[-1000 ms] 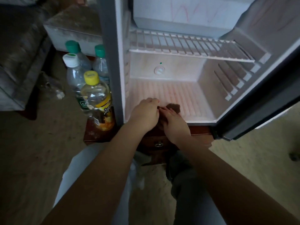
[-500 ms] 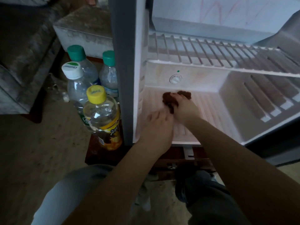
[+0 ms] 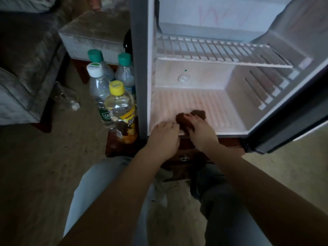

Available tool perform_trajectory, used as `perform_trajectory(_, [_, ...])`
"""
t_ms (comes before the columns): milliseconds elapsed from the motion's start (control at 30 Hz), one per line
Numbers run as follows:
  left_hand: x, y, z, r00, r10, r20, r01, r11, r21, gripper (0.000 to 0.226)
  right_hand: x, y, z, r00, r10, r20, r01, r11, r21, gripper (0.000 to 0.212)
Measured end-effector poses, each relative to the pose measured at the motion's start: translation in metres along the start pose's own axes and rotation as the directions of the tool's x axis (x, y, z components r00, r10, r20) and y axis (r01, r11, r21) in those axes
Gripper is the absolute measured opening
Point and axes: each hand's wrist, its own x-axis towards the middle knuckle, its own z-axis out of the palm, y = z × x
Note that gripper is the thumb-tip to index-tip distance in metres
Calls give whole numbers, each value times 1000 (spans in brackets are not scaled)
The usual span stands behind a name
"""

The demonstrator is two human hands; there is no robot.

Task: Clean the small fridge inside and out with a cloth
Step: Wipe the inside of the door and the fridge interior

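The small fridge [image 3: 142, 68] stands open, with a white ribbed floor [image 3: 204, 103] inside. A crumpled brown cloth [image 3: 198, 113] lies near the front edge of that floor. My right hand [image 3: 200, 132] grips the cloth from the near side and presses it on the floor. My left hand [image 3: 164, 137] rests on the front lip of the floor just left of the cloth, its fingers bent down. A wire shelf [image 3: 221, 52] spans the inside above, and a round dial [image 3: 183, 78] sits on the back wall.
Several plastic bottles [image 3: 117, 103] stand left of the fridge on a dark wooden stand [image 3: 184, 153]. The fridge door [image 3: 292, 135] hangs open at the right. A grey sofa [image 3: 26, 68] and a grey ottoman [image 3: 92, 32] stand at the left. My knees are below.
My right hand has drawn the cloth back from deeper in the fridge to the front edge of the floor. My left hand stays at the front lip.
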Motion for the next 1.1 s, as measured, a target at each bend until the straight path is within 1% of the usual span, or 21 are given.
perform_trajectory(100, [-12,-10,-7,998,-59,34,61,997,-48,40,-18,-5,0,999,34,13,-34,999,-7,46])
perform_trajectory(233, [-19,-14,-13,993,-102,65,109,987,-119,41,-18,-5,2,1000,21,-4,-21,999,-39,47])
perform_trajectory(333, [-22,-13,-16,990,-84,111,96,989,-109,43,4,-3,3,999,27,-33,-28,998,-47,47])
perform_trajectory(467, [-11,-17,-16,985,-69,158,83,993,-82,45,66,-6,15,997,52,-49,-54,998,-36,45])
perform_trajectory(600, [-3,-17,-17,984,-64,166,80,992,-94,52,123,-16,21,998,61,-34,-62,998,-21,45])
perform_trajectory(700, [1,-20,-14,984,-72,163,86,993,-76,53,140,-19,20,999,26,-29,-27,1000,-16,45])
perform_trajectory(833, [1,-15,-14,986,-53,160,66,995,-79,50,111,-21,22,999,-10,-39,9,1000,-17,44])
perform_trajectory(900, [-2,-13,-14,983,-54,174,72,992,-101,52,80,-20,24,995,-85,-47,87,996,32,45])
perform_trajectory(967, [-6,-13,-12,983,-49,177,72,989,-127,51,45,-18,23,987,-162,-26,163,986,40,47])
perform_trajectory(1100, [-15,-12,-14,978,-47,205,79,986,-149,39,-5,-13,20,969,-246,31,244,969,35,53])
